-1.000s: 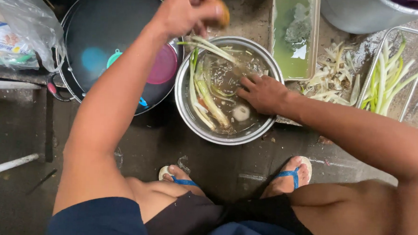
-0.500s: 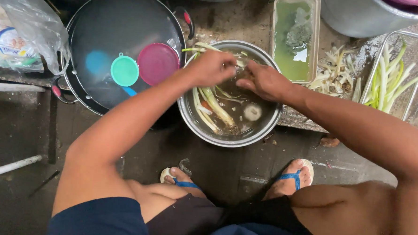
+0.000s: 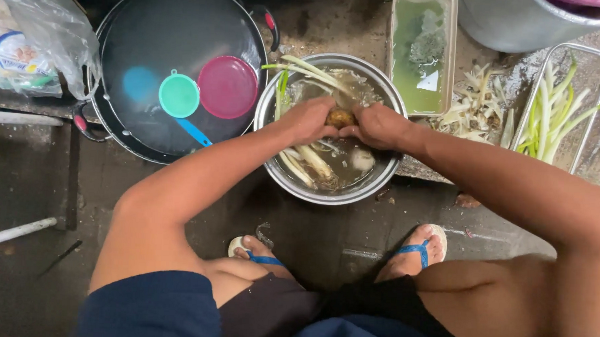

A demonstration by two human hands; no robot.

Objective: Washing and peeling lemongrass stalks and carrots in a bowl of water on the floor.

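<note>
Hands met over the bowl (image 3: 273, 162): left hand (image 3: 309, 119) and right hand (image 3: 377, 125) both held a small brown root (image 3: 341, 117) between them, above murky water, with pale stalks (image 3: 305, 163) below.

Left hand (image 3: 307, 119) and right hand (image 3: 377, 125) gripping a brown root (image 3: 341, 117) over a steel bowl (image 3: 379, 182), black wok (image 3: 178, 28) alongside

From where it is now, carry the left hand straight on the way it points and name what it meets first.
The left hand points rightward; it already touches the small brown root, with the right hand directly behind.
</note>
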